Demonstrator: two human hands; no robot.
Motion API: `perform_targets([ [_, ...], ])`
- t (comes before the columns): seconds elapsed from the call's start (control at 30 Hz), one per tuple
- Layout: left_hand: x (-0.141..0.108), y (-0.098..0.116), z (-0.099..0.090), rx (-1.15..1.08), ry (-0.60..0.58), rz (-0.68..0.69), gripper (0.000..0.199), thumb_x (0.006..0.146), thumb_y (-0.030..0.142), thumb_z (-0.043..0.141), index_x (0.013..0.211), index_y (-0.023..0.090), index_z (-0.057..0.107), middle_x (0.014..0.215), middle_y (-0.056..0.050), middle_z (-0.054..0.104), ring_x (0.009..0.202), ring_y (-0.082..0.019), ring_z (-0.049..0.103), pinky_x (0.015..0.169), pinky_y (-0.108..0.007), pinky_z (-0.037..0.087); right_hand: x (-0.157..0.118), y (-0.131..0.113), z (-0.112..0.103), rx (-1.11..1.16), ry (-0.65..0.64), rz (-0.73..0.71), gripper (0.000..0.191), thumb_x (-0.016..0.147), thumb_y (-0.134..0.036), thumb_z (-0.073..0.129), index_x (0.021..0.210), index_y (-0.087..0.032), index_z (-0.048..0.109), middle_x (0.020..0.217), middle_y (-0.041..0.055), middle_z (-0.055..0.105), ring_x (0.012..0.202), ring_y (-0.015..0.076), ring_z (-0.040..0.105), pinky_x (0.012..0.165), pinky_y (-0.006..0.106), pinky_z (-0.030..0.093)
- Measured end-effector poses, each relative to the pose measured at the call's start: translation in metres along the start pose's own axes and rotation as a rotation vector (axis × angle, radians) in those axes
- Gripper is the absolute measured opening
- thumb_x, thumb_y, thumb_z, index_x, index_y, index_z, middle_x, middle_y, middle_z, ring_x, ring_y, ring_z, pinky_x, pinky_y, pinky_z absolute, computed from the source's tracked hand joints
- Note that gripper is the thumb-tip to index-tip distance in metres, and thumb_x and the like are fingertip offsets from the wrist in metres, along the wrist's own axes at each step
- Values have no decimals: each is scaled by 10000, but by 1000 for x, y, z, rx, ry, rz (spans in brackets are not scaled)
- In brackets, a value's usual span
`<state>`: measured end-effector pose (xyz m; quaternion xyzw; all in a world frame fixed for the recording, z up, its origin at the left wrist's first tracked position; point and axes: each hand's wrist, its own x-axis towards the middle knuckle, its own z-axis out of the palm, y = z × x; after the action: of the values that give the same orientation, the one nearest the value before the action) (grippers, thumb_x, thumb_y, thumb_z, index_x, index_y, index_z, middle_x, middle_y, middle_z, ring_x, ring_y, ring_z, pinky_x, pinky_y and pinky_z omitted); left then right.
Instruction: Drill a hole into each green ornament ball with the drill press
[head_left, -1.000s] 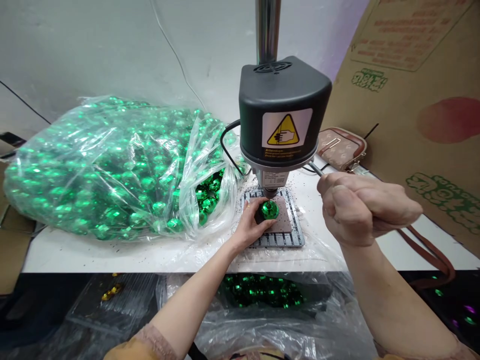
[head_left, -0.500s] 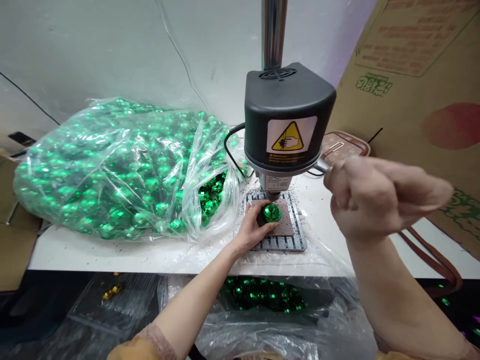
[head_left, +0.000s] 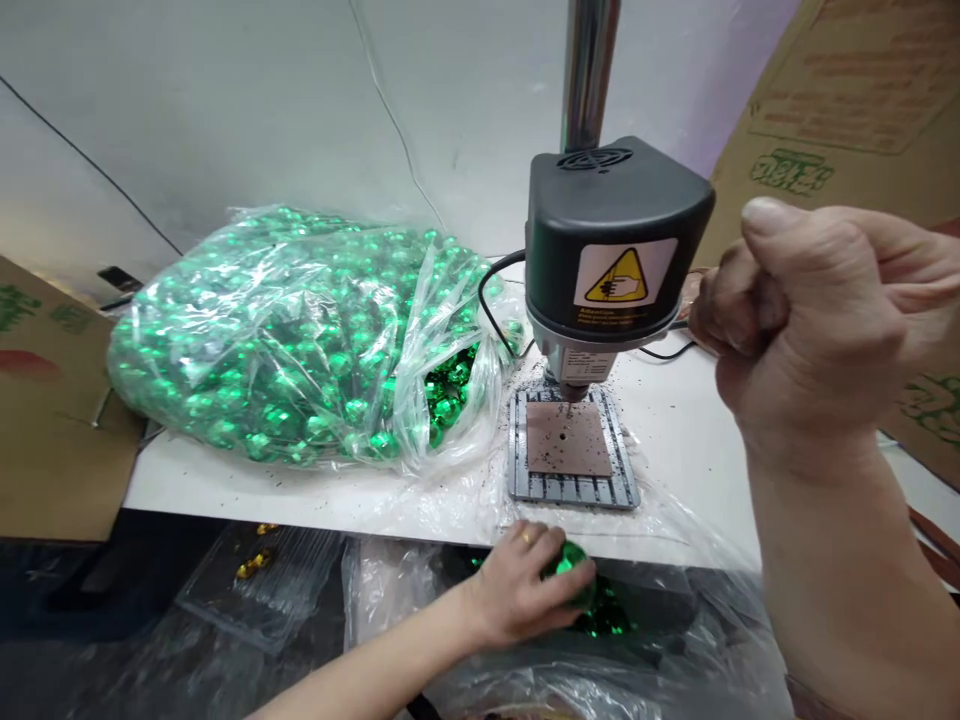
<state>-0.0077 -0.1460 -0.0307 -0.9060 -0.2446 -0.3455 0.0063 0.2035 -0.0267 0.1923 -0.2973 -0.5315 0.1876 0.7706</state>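
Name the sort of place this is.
Probably a small workshop or piecework station: a bench drill press, dark debris scattered around its base plate, and a large clear plastic bag of green faceted balls.

My left fingers (head_left: 562, 588) wrap a glossy green ball (head_left: 568, 562), mirror-bright. Beyond them lie a matt brown pad (head_left: 550, 462), gritty with dark specks, and a grey metal-looking plate (head_left: 577, 493). Farther up, a smooth black housing (head_left: 622, 205), plastic-looking, meets a polished metal column (head_left: 591, 90). A matt cardboard box (head_left: 832, 110) stands behind my right fingers (head_left: 731, 290).
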Motion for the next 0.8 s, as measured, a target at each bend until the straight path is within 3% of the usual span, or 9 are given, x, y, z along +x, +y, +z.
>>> perform_targets([
  [0.1, -24, 3, -11, 63, -107, 72, 488, 990, 538, 672, 1350, 213, 618, 1195, -126, 722, 1095, -262, 674, 957, -395, 568, 0, 2, 0, 0, 21, -15, 462, 857, -231, 703, 469, -206, 452, 419, -52, 365, 351, 72, 301, 380, 338, 158],
  [0.17, -27, -16, -19, 80, -56, 60, 451, 1025, 488, 639, 1377, 210, 593, 1250, -135, 709, 1179, -259, 656, 1005, -395, 563, 1, 3, -1, -7, 26, -35, 464, 853, -226, 706, 465, -208, 453, 416, -48, 368, 346, 80, 303, 382, 339, 167],
  [0.23, -18, -47, -30, 175, 40, -69, 314, 1058, 264, 566, 1365, 204, 595, 1245, -139, 705, 1168, -241, 658, 976, -373, 573, 1, 3, -1, -17, 28, -43, 467, 856, -223, 702, 463, -210, 450, 413, -45, 368, 345, 86, 306, 383, 340, 166],
  [0.3, 1, -84, -43, 342, 27, -349, 375, 1020, 69, 473, 1339, 196, 624, 1246, -153, 694, 1153, -253, 658, 955, -384, 575, 1, 3, 0, -7, 28, -36, 477, 848, -217, 705, 457, -212, 433, 409, -46, 357, 346, 87, 307, 380, 338, 161],
  [0.4, 34, -131, -57, 541, -259, -730, 459, 942, -19, 458, 1287, 178, 689, 1195, -172, 687, 1157, -313, 641, 968, -448, 558, -1, 1, 1, -5, 30, -26, 487, 871, -206, 679, 466, -200, 408, 418, -56, 344, 361, 60, 319, 386, 307, 171],
  [0.47, 50, -149, -63, 590, -458, -839, 385, 921, 1, 523, 1202, 167, 726, 1164, -173, 684, 1171, -342, 628, 981, -473, 544, -2, -1, 1, -19, 25, -30, 493, 905, -192, 644, 481, -186, 392, 432, -66, 334, 374, 33, 325, 400, 276, 182],
  [0.53, 59, -157, -66, 604, -535, -865, 311, 908, 39, 587, 1149, 165, 738, 1176, -172, 674, 1170, -352, 627, 990, -485, 533, -3, -2, 1, -24, 15, -38, 498, 923, -186, 631, 493, -180, 379, 438, -73, 338, 384, 21, 333, 412, 263, 193],
  [0.63, 59, -159, -72, 529, -370, -881, 354, 880, 96, 663, 1217, 187, 723, 1183, -147, 640, 1077, -319, 649, 966, -468, 540, -2, -1, 1, -15, -2, -49, 503, 925, -197, 639, 496, -182, 377, 436, -76, 354, 386, 22, 333, 415, 271, 206],
  [0.8, 59, -146, -82, -184, 286, -921, 424, 845, 306, 788, 1257, 244, 708, 1148, -69, 620, 981, -214, 647, 883, -359, 579, 0, 2, -1, 14, 17, -31, 481, 892, -223, 669, 466, -194, 447, 424, -67, 337, 370, 43, 322, 393, 310, 170],
])
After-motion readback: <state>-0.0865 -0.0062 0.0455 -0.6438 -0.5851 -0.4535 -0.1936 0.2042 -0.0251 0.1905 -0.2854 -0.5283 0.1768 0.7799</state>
